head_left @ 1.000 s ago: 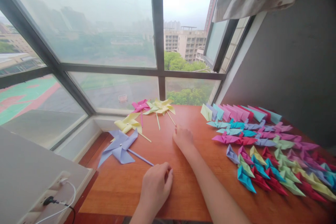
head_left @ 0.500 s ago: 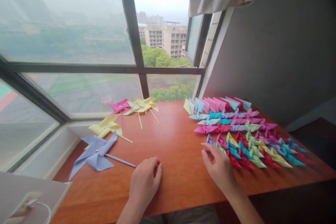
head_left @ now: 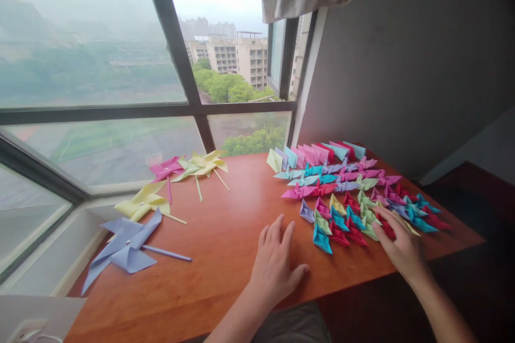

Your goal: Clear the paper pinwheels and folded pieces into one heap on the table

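My left hand (head_left: 277,265) is held low over the table with its fingers spread and nothing in them. To its right, a turquoise paper boat (head_left: 322,239) sits at the near left corner of several rows of folded paper boats. Above the right part of these boats reaches my right hand (head_left: 402,244), thumb and fingers apart. A red paper boat (head_left: 385,226) shows between its thumb and fingers; whether they touch it is unclear. Part of a yellow boat is hidden behind this hand.
Folded paper cranes (head_left: 306,191) and upright folded pieces (head_left: 317,154) line the back right of the wooden table (head_left: 225,246). On the left lie several pinwheels, among them a lavender one (head_left: 139,244), a yellow one (head_left: 140,204) and a pink one (head_left: 164,170). Windows stand behind.
Both hands have moved right and opened their fingers. My right hand has gone from the boats' left edge to their right part. The turquoise boat now shows at the near corner. The view has turned right.
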The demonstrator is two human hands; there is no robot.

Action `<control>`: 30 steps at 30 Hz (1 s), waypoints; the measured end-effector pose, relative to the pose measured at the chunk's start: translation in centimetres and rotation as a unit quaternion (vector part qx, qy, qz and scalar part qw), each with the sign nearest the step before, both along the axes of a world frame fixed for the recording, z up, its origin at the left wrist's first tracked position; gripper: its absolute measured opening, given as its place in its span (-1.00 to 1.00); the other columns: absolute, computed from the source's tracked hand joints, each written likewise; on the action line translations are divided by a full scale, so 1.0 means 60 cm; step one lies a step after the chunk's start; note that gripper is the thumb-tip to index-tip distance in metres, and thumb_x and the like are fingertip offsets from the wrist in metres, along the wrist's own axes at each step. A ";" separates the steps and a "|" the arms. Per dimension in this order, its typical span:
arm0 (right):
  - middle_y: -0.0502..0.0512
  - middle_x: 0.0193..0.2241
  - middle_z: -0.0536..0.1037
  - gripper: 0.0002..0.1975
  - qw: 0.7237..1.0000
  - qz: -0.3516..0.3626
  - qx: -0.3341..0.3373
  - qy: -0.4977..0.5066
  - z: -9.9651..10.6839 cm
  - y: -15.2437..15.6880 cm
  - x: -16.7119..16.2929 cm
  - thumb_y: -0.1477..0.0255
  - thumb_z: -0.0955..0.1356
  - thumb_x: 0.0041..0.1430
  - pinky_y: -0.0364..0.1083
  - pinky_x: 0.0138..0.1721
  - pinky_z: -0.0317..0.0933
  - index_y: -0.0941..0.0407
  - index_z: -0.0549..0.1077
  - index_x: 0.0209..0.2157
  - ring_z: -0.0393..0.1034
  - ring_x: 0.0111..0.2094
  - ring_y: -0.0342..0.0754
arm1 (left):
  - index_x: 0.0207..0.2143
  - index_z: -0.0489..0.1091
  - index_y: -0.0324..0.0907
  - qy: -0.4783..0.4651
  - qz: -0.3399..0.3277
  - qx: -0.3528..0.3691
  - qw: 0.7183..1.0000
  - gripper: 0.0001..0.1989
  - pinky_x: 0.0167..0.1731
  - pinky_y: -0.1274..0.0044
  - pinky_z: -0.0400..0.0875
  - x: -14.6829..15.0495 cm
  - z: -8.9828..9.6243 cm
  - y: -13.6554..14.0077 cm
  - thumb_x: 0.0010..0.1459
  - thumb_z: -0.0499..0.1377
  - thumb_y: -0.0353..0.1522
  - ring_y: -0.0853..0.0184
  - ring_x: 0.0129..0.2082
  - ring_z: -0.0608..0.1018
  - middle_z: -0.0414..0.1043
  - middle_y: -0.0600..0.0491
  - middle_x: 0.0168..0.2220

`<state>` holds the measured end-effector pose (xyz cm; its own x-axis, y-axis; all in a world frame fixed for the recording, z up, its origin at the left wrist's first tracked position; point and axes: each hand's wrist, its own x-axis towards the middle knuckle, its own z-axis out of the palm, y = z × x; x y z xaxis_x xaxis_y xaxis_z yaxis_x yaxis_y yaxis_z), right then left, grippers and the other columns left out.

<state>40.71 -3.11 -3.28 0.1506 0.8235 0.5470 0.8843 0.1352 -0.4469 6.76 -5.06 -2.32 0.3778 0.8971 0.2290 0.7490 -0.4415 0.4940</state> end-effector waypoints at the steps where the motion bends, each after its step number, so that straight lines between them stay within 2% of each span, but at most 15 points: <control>1: 0.18 0.03 0.48 -0.59 1.000 0.004 0.002 -0.005 -0.001 0.003 -0.001 0.17 0.22 0.22 0.07 0.13 0.20 0.07 0.42 -0.01 0.34 0.09 0.10 | 0.30 0.03 -0.08 0.004 -0.006 0.000 1.000 -0.05 0.22 0.02 0.03 0.009 -0.001 0.006 -0.10 0.35 -0.17 -0.10 0.30 0.11 -0.07 -0.20 0.36; 8: 0.23 0.03 0.47 -0.56 0.998 0.019 0.000 -0.061 -0.019 0.033 -0.002 0.17 0.21 0.23 0.09 0.14 0.20 0.12 0.43 0.01 0.30 0.12 0.11 | 0.33 -0.04 -0.09 0.003 -0.037 -0.007 0.999 0.09 0.24 0.00 -0.06 0.070 -0.001 0.044 -0.18 0.38 -0.04 -0.09 0.34 0.01 -0.09 -0.25 0.36; 12: 0.26 0.01 0.49 -0.54 0.992 0.018 -0.016 -0.127 -0.041 0.043 -0.004 0.17 0.23 0.22 0.12 0.14 0.18 0.17 0.45 -0.01 0.32 0.10 0.13 | 0.33 -0.03 -0.10 -0.001 -0.037 -0.008 0.999 0.11 0.25 0.01 -0.10 0.094 0.003 0.055 -0.21 0.41 -0.06 -0.08 0.34 0.01 -0.10 -0.26 0.36; 15: 0.23 0.02 0.48 -0.56 0.990 0.016 -0.032 -0.138 -0.049 0.041 -0.014 0.17 0.23 0.23 0.09 0.12 0.21 0.15 0.46 -0.01 0.36 0.06 0.11 | 0.32 0.00 -0.11 0.002 -0.044 -0.009 0.999 0.09 0.25 0.01 -0.09 0.101 0.006 0.057 -0.22 0.42 -0.09 -0.09 0.35 -0.01 -0.11 -0.29 0.36; 23: 0.23 0.04 0.47 -0.54 0.992 0.051 -0.052 -0.102 -0.027 0.035 -0.055 0.20 0.22 0.25 0.05 0.11 0.23 0.14 0.40 0.07 0.37 0.06 0.08 | 0.30 0.03 -0.13 -0.003 -0.053 -0.006 0.999 0.05 0.25 0.02 -0.09 0.100 0.004 0.055 -0.19 0.41 -0.09 -0.10 0.34 0.01 -0.10 -0.29 0.36; 27: 0.24 0.10 0.42 -0.51 0.995 0.047 -0.064 -0.059 -0.013 0.042 -0.041 0.17 0.23 0.25 0.05 0.13 0.23 0.15 0.38 0.10 0.33 0.11 0.10 | 0.31 0.01 -0.09 0.004 -0.049 0.004 0.999 0.10 0.24 0.03 -0.06 0.101 0.002 0.056 -0.24 0.43 -0.07 -0.10 0.33 0.03 -0.12 -0.27 0.36; 30: 0.23 0.11 0.42 -0.49 0.991 0.061 -0.111 -0.043 -0.011 0.050 -0.015 0.13 0.25 0.23 0.11 0.16 0.20 0.12 0.40 0.09 0.31 0.13 0.14 | 0.32 0.01 -0.06 0.016 -0.048 0.002 0.999 0.13 0.24 0.03 -0.06 0.101 0.003 0.056 -0.27 0.44 -0.06 -0.11 0.32 0.06 -0.12 -0.25 0.37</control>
<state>39.80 -0.12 -3.97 0.0030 0.9344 0.3563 0.9040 0.1497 -0.4004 12.84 -1.70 -2.14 0.4684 0.8561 0.2183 0.7189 -0.5129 0.4692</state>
